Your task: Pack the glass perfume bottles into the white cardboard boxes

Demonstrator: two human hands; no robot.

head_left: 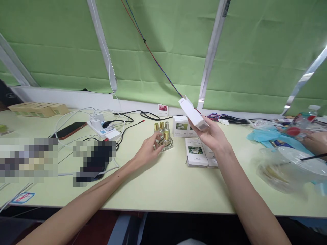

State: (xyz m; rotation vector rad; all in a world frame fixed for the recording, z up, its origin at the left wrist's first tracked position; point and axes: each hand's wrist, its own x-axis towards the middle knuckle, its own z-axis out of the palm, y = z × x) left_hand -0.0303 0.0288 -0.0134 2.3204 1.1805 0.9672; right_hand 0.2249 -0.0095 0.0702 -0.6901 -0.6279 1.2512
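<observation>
We count four capped bottles (166,135), three gold-topped and one silver-topped, clustered on the counter (163,190), and at least four white boxes (196,153) just beside them. Our right grip (212,134), raised over those, is closed around another, tilted white box (193,112); our left grip (148,149) reaches low, fingers curled at the bottles, though we cannot tell whether it holds one.

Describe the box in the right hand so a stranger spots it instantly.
On the pale table, right of the bottles, are boxes with flower pictures. Just above them in view, the right hand holds the white box, tilted in the air. Unlike those, it is off the table and shows no flower picture.
</observation>
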